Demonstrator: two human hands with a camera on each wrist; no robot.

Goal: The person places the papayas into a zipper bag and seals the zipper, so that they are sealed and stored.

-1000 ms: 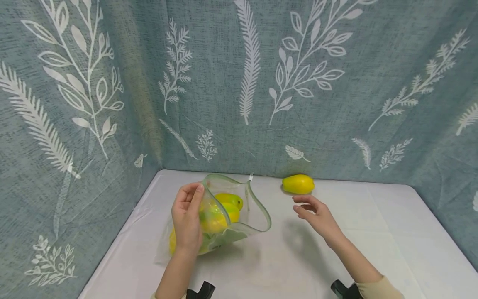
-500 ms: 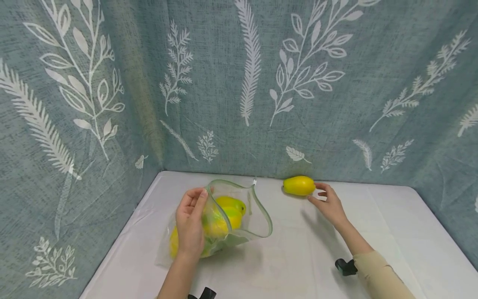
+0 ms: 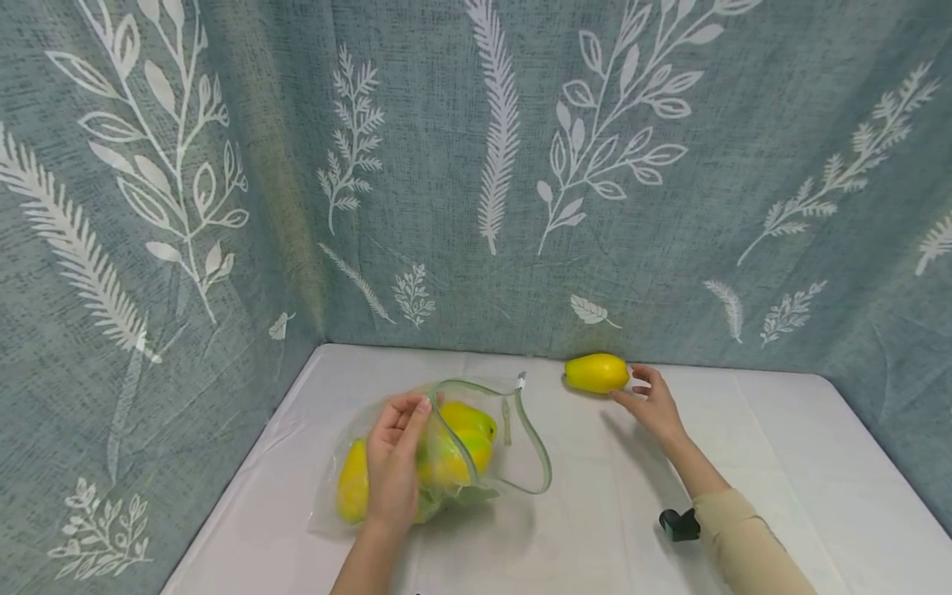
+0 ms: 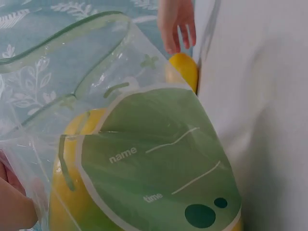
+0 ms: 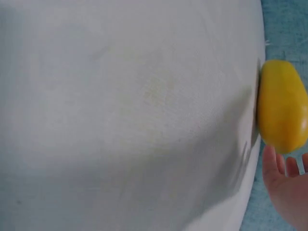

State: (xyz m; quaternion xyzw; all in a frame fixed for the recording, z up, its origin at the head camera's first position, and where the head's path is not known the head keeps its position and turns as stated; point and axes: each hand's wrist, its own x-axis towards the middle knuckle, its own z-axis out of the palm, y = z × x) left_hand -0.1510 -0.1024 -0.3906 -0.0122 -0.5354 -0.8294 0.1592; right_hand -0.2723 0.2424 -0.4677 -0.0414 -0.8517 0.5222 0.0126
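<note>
My left hand [image 3: 396,463] pinches the rim of a clear zip bag [image 3: 548,467] between thumb and fingers. Its mouth gapes to the right. Several yellow-green papayas [image 3: 354,483] lie inside, partly hidden by the hand. The left wrist view shows the bag's green printed panel [image 4: 144,163], marked "name" and "time". Another yellow papaya [image 3: 597,373] lies on its side at the table's back edge. My right hand [image 3: 656,406] is at its right end, thumb and fingers parted and loosely bent. In the right wrist view the fingertips [image 5: 269,154] are at the papaya's end; contact is hard to tell.
A white cloth covers the table [image 3: 580,529]. Right behind it hangs a blue-green curtain [image 3: 446,165] with white leaf prints, which also runs along both sides. A black device [image 3: 679,525] sits by the right wrist.
My right hand has moved right, from in front of the lone papaya to its right end. My left hand has shifted the bag's mouth slightly right and nearer to me.
</note>
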